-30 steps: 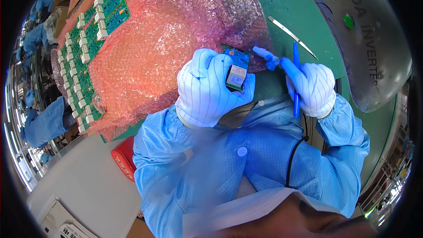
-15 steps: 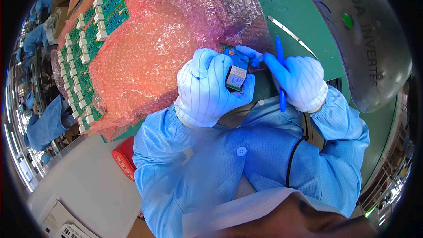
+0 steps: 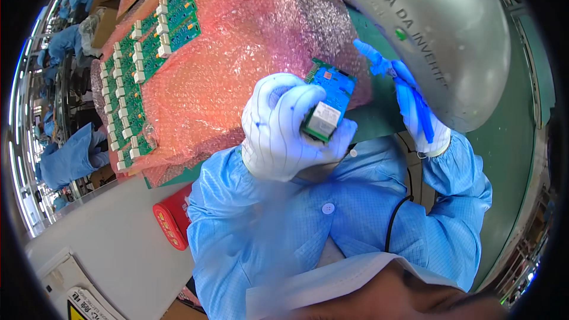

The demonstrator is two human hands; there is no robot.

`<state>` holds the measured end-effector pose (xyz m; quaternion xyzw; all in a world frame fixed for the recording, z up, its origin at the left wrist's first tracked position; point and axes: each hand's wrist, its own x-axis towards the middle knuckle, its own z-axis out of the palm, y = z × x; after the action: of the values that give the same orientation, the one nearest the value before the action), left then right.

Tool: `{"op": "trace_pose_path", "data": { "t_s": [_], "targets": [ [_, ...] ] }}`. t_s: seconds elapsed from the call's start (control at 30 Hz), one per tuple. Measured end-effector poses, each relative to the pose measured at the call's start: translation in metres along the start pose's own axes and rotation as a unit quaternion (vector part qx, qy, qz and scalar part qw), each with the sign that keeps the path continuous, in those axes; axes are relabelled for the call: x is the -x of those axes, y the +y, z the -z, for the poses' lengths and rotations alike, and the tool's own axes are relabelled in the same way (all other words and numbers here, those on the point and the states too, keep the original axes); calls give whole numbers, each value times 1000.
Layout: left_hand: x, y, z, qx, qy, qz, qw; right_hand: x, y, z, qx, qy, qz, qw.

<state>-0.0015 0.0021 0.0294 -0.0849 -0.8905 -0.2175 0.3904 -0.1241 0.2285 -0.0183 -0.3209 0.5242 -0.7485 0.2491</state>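
My left hand [image 3: 278, 127], in a white striped glove, grips a small circuit board [image 3: 339, 88] that is tilted up off the table. The board has a blue-lit face and a white block-shaped component [image 3: 325, 117] near its lower end. To the right of it, my right hand [image 3: 437, 135], also gloved, is closed around a blue pen [image 3: 423, 117]. Its index finger, blue at the tip, stretches up and left, apart from the board. The silver lamp head [image 3: 438, 35] partly covers the space just above this hand.
Pink bubble wrap [image 3: 201, 83] covers much of the green table [image 3: 510, 160]. Rows of green circuit boards with white components [image 3: 127, 95] lie on its left part. A red container [image 3: 172, 222] stands by my left elbow. Blue-clothed people [image 3: 74, 154] are at far left.
My right hand has drawn away from the board to the right, the pen still in it. The board is slightly turned in my left hand. The view has shifted, and the lamp now hides the tweezers.
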Motion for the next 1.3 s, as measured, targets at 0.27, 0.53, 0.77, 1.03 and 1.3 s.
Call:
{"op": "trace_pose_path", "data": {
  "t_s": [0.27, 0.53, 0.77, 1.03, 1.3],
  "targets": [
    [-19, 14, 12, -27, 33, -35, 998, -12, 25, 20, -406, -40, -195, 892],
    [-16, 3, 15, -16, 48, -17, 999, 9, -12, 40, 94, 58, -126, 986],
    [-10, 1, 18, -22, 15, -15, 1000, -10, -37, -24, -105, 105, -209, 967],
    [5, 2, -2, -44, 55, -22, 997, -23, -49, -32, 389, -9, -100, 916],
    [-4, -28, -17, 195, 113, 182, 957, -35, -36, -11, 71, 97, 5, 993]
  ]
}}
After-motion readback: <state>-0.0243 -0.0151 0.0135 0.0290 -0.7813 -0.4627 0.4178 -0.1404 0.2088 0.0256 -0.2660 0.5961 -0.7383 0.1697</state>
